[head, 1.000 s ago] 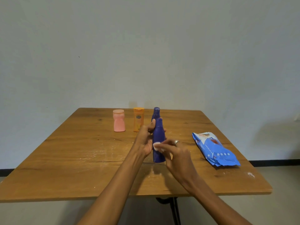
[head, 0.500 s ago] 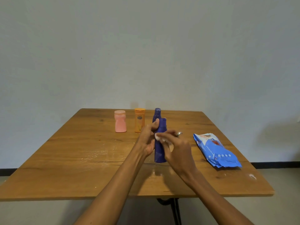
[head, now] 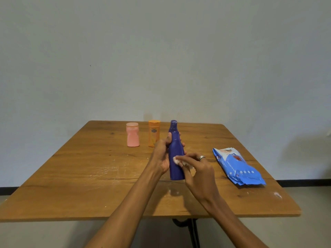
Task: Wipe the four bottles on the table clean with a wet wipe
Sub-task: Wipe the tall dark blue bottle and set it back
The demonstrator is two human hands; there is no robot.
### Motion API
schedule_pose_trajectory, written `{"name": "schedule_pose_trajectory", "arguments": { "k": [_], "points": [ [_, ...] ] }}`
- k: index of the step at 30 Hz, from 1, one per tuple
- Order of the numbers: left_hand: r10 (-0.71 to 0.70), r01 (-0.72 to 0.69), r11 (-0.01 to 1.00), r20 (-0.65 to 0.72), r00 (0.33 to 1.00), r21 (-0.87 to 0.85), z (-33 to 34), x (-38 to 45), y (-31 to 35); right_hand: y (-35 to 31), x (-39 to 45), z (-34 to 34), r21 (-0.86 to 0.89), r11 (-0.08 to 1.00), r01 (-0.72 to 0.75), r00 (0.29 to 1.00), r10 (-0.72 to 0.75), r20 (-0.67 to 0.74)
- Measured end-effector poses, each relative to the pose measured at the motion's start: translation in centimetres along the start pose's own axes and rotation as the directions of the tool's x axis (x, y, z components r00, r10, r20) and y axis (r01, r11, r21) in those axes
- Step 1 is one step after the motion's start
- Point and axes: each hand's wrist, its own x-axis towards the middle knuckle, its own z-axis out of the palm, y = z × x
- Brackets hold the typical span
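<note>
Your left hand (head: 162, 154) is wrapped around the near blue bottle (head: 176, 156), thumb up by the neck and fingers curling behind it, holding it upright and lifted just above the table (head: 80, 176); its shadow falls on the wood below. Your right hand (head: 200, 170) pinches a small white wipe (head: 176, 160) in its fingertips and presses it against the front of the bottle, about halfway down the body. There is a ring (head: 201, 157) on one finger of that hand.

At the far edge of the table the other three bottles stand upright in a row. The pink bottle (head: 132, 134) is on the left, the orange bottle (head: 153, 133) just right of it, and the far blue bottle (head: 173, 125) right again, its lower part hidden behind the one you hold. Only its cap and shoulder show.

To the right, well apart from your hands, the blue wipe pack (head: 236, 167) lies flat on the table, its near end close to the right edge. Pale scuffs mark the wood left of your left hand.
</note>
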Motion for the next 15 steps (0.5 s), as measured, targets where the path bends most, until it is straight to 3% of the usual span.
{"name": "schedule_pose_trajectory", "arguments": {
  "k": [6, 11, 15],
  "points": [
    [-0.002, 0.002, 0.999, -0.017, 1.000, 0.034, -0.5, -0.1, 0.3, 0.5, -3.5, 0.0, -0.072, 0.992, 0.105, 0.987, -0.095, 0.131],
    [-0.001, 0.000, 0.999, -0.009, 1.000, -0.042, -0.7, -0.1, 0.2, 1.4, -3.2, -0.6, 0.033, 0.999, -0.023, 0.999, 0.024, -0.027],
    [0.032, -0.032, 0.999, 0.014, 0.999, 0.042, 0.3, -0.8, -0.3, 0.9, -0.5, -0.8, 0.108, 0.993, -0.037, 0.996, 0.046, -0.080]
  ]
}}
